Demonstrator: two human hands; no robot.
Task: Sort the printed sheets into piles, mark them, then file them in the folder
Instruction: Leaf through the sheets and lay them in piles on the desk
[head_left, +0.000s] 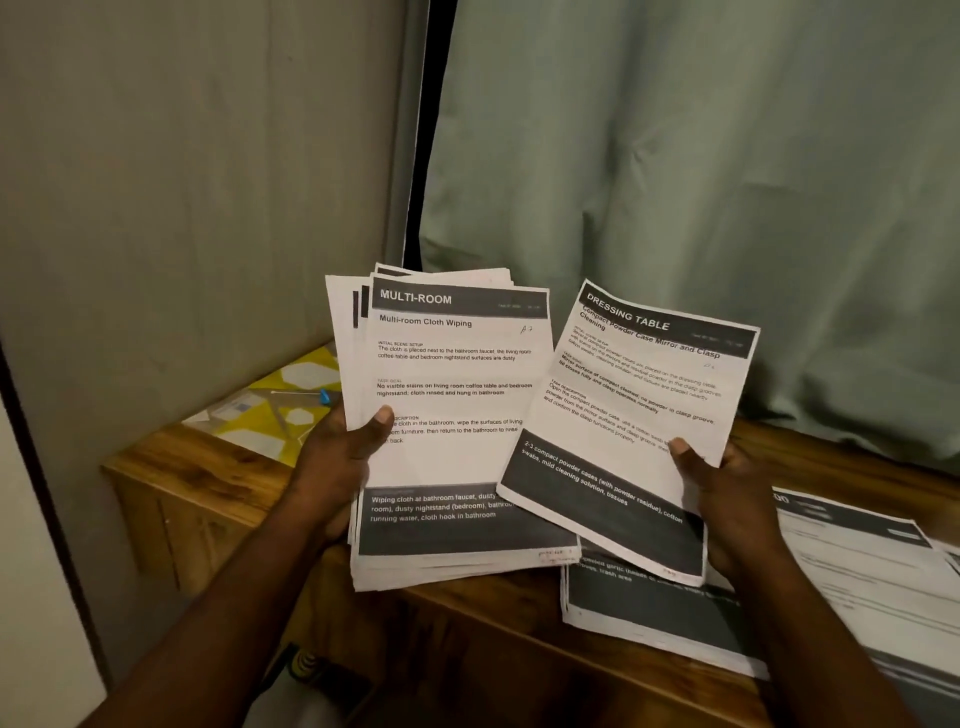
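Left hand grips the stack, thumb on top. Right hand pinches one loose sheet above the surface. I'd read its header, then lay it square on whichever pile matches.

We see matt white paper in the stack of sheets, its dark grey printed bands catching a faint sheen. The loose sheet is the same thin matt paper, and it bends a little. The nearer pile and the farther pile are paper too. The table looks to us like warm brown wood or wood-grain laminate, smooth and slightly glossy. The curtain is soft green cloth, matt, hanging in folds. The wall is dull and flat. The yellow patterned folder looks like shiny plastic.
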